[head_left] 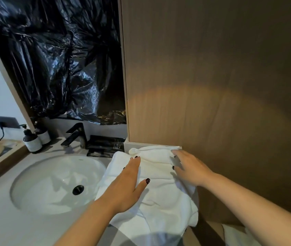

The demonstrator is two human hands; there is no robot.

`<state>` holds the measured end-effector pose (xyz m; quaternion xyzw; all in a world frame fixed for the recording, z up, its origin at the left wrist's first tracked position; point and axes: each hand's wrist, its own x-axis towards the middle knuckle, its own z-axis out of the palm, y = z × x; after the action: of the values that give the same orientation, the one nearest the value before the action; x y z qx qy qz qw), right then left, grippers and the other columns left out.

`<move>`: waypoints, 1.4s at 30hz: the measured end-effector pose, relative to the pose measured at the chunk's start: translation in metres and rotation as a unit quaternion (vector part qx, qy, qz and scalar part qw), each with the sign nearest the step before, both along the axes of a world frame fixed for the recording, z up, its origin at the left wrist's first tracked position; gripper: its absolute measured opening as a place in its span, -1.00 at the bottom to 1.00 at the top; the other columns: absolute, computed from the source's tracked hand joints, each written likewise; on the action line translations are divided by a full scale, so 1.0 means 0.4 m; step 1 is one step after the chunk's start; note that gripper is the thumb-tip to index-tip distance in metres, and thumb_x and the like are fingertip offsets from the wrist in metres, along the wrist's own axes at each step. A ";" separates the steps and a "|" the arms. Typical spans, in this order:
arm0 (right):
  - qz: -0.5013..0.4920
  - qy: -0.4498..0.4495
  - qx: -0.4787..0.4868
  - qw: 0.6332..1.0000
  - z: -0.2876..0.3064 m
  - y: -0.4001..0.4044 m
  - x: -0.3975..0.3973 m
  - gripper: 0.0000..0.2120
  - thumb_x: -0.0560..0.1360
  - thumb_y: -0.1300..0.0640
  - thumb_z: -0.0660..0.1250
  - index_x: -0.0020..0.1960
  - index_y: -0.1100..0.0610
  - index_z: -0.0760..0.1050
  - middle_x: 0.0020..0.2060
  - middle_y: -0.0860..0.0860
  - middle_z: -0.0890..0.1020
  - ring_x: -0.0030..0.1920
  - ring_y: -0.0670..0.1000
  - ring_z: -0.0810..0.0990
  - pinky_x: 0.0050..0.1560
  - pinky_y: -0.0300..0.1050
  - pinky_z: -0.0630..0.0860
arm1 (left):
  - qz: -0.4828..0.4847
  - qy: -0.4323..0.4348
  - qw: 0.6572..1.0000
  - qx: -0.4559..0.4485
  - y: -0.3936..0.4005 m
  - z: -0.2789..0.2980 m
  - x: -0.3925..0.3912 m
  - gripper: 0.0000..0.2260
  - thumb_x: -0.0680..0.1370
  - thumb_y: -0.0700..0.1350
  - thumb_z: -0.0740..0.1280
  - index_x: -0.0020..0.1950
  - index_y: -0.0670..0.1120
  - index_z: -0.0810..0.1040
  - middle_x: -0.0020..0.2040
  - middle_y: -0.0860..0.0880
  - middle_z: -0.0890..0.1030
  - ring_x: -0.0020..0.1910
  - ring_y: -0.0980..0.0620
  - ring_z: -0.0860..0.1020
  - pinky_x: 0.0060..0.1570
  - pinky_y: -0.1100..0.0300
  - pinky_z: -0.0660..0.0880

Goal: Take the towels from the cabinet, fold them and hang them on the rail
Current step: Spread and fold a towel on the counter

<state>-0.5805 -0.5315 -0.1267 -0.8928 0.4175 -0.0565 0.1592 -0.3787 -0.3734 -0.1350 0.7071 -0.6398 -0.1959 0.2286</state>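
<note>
On table right of sink (pixel 59 183): towel (pixel 158 197). Left hand (pixel 128 185) flat, pressing; right hand (pixel 187 167) spread, blurred. Smooth creases before folding.

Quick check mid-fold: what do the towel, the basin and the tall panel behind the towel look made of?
Towel: soft white cloth, probably terry cotton; it creases and drapes over the counter edge, matte.
Basin: glossy white, likely glazed ceramic; it shows sharp highlights.
Tall panel: wood-look board with vertical grain and a matte finish; veneer or laminate, I cannot tell which.
</note>
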 end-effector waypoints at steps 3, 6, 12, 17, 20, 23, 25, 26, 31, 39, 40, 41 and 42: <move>0.003 -0.022 0.030 0.999 -0.054 -0.038 0.051 -0.46 0.57 0.01 0.26 0.50 0.05 0.21 0.43 0.01 0.39 0.38 0.09 0.41 0.28 0.04 0.41 | 0.012 0.014 1.000 0.006 -0.028 -0.030 0.001 -0.33 0.66 0.15 0.12 0.61 0.03 -0.21 0.58 0.19 -0.15 0.49 0.31 -0.17 0.39 0.40 -0.15; 0.011 -0.031 0.040 0.999 -0.109 -0.051 0.098 -0.77 0.54 -0.02 0.29 0.13 -0.05 0.30 0.04 -0.06 0.45 0.06 0.05 0.45 0.06 -0.04 0.42 | 0.032 0.036 0.999 0.011 -0.041 -0.059 0.007 -0.33 0.65 0.15 0.13 0.62 0.03 -0.18 0.58 0.21 -0.12 0.48 0.34 -0.15 0.38 0.42 -0.16; -0.020 -0.045 0.068 0.996 -0.167 -0.037 0.144 -0.69 0.46 -0.02 0.39 0.09 0.10 0.42 -0.02 0.07 0.44 0.05 0.13 0.42 -0.09 -0.12 0.23 | 0.058 0.084 0.995 0.003 -0.045 -0.093 0.017 -0.32 0.64 0.16 0.16 0.62 0.04 -0.16 0.52 0.28 -0.08 0.45 0.37 -0.14 0.37 0.42 -0.15; 0.014 -0.063 0.091 0.994 -0.149 0.027 0.128 -0.70 0.35 0.05 0.40 -0.36 -0.08 0.27 -0.30 -0.14 0.34 -0.20 -0.04 0.39 -0.26 -0.15 0.30 | 0.064 0.099 0.993 0.001 -0.054 -0.102 0.045 -0.29 0.63 0.13 0.21 0.62 0.01 -0.14 0.60 0.16 -0.06 0.57 0.19 -0.08 0.43 0.34 -0.11; 0.018 -0.071 0.068 0.995 -0.140 0.073 0.106 -0.78 0.34 0.12 0.35 -0.35 0.12 0.32 -0.33 -0.06 0.35 -0.27 0.00 0.39 -0.23 0.04 0.38 | 0.057 0.083 0.995 0.015 -0.058 -0.113 0.076 -0.29 0.63 0.09 0.23 0.62 -0.03 -0.12 0.62 0.08 -0.06 0.58 0.13 -0.06 0.47 0.29 -0.09; 0.038 -0.054 0.026 0.997 -0.130 0.113 0.088 -0.83 0.33 0.12 0.30 -0.31 0.18 0.36 -0.35 -0.03 0.36 -0.29 0.04 0.40 -0.25 0.06 0.38 | 0.049 0.075 0.996 0.018 -0.051 -0.128 0.108 -0.29 0.63 0.06 0.25 0.62 -0.06 -0.10 0.63 0.03 -0.03 0.59 0.08 -0.01 0.54 0.19 -0.04; 0.042 -0.042 0.005 0.998 -0.119 0.140 0.087 -0.89 0.34 0.11 0.29 -0.28 0.14 0.41 -0.32 -0.03 0.38 -0.27 0.03 0.40 -0.26 0.01 0.35 | 0.041 0.075 0.996 0.012 -0.036 -0.135 0.131 -0.27 0.63 0.05 0.26 0.62 -0.05 -0.13 0.63 0.02 -0.10 0.59 0.06 -0.06 0.55 0.15 -0.04; 0.046 -0.031 -0.011 0.998 -0.114 0.146 0.079 -0.93 0.35 0.12 0.29 -0.27 0.10 0.43 -0.31 -0.05 0.38 -0.26 0.01 0.40 -0.28 -0.05 0.33 | 0.047 0.081 0.996 0.004 -0.036 -0.140 0.135 -0.26 0.63 0.03 0.27 0.61 -0.05 -0.15 0.62 0.02 -0.14 0.60 0.06 -0.09 0.55 0.15 -0.04; 0.058 -0.067 -0.127 0.988 -0.084 0.214 0.069 -0.70 0.29 0.15 0.30 -0.29 -0.15 0.20 -0.38 -0.14 0.27 -0.34 -0.08 0.28 -0.43 -0.28 0.08 | 0.053 0.110 0.986 -0.116 -0.001 -0.129 0.211 -0.28 0.53 -0.03 0.44 0.54 -0.05 0.08 0.46 0.10 0.12 0.42 0.27 0.06 0.40 0.41 0.00; 0.007 0.003 -0.228 0.974 -0.105 0.298 0.064 -0.87 0.25 0.19 0.34 -0.31 0.02 0.41 -0.40 -0.11 0.31 -0.40 -0.05 0.29 -0.46 -0.32 0.02 | 0.149 0.207 0.966 -0.045 0.059 -0.128 0.280 -0.59 0.44 -0.07 0.54 0.16 -0.06 0.40 -0.03 0.03 0.52 -0.07 0.02 0.49 -0.19 0.30 0.39; -0.029 0.008 -0.215 0.976 -0.114 0.310 0.064 -0.88 0.30 0.21 0.33 -0.26 0.02 0.44 -0.38 -0.10 0.35 -0.40 -0.02 0.35 -0.49 -0.26 0.10 | 0.154 0.220 0.962 -0.045 0.064 -0.129 0.282 -0.66 0.45 -0.08 0.52 0.08 -0.09 0.44 -0.11 0.01 0.53 -0.14 0.00 0.51 -0.25 0.29 0.40; -0.065 0.008 -0.197 0.978 -0.122 0.322 0.066 -0.88 0.39 0.22 0.30 -0.14 0.01 0.50 -0.32 -0.07 0.45 -0.37 0.03 0.45 -0.49 -0.16 0.24 | 0.151 0.232 0.960 -0.045 0.068 -0.129 0.282 -0.72 0.47 -0.09 0.51 0.03 -0.10 0.46 -0.15 -0.01 0.54 -0.19 0.00 0.51 -0.28 0.26 0.40; -0.103 0.005 -0.172 0.980 -0.131 0.337 0.071 -0.83 0.49 0.19 0.27 0.03 0.01 0.53 -0.19 -0.03 0.57 -0.28 0.08 0.55 -0.41 -0.08 0.39 | 0.145 0.244 0.958 -0.047 0.073 -0.127 0.278 -0.76 0.48 -0.09 0.50 -0.02 -0.09 0.47 -0.17 -0.02 0.54 -0.22 0.02 0.51 -0.29 0.25 0.39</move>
<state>-0.5520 -0.3965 -0.1791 -0.8594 0.4920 -0.1392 -0.0056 -0.2674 -0.3444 -0.1858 0.7117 -0.4635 -0.2966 0.4367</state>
